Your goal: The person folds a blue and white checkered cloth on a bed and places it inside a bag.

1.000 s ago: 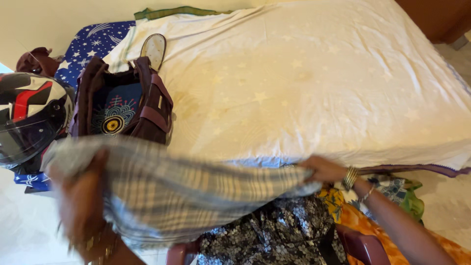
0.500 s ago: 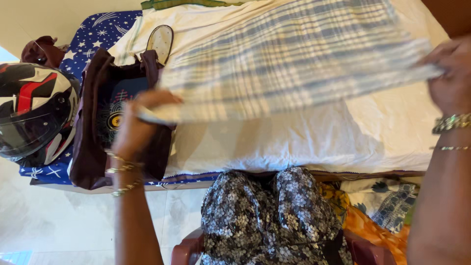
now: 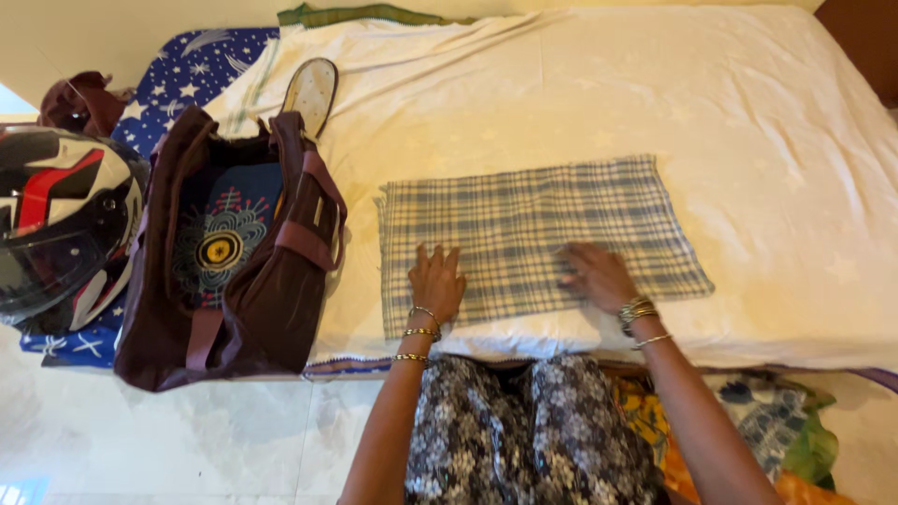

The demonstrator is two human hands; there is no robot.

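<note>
both hands flat, open, gripping nothing: left hand [image 3: 436, 281], right hand [image 3: 596, 276] pressing on checked cloth [image 3: 533, 238], near edge.

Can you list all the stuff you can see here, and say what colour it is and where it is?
cloth: one, blue and cream check, spread flat on the sheet, near edge
sheet: one, cream with faint stars, covering the bed
bag: one, dark brown, open, left of the cloth
helmet: one, black, white and red, far left
sandal: one, pale sole up, behind the bag
star cover: one, blue with white stars, under the bag and helmet
green cloth: one, at the far edge of the bed
clothes: a pile, orange, green and blue, lower right
left hand: flat on the cloth, gold bangles at the wrist
right hand: flat on the cloth, bangles at the wrist
</note>
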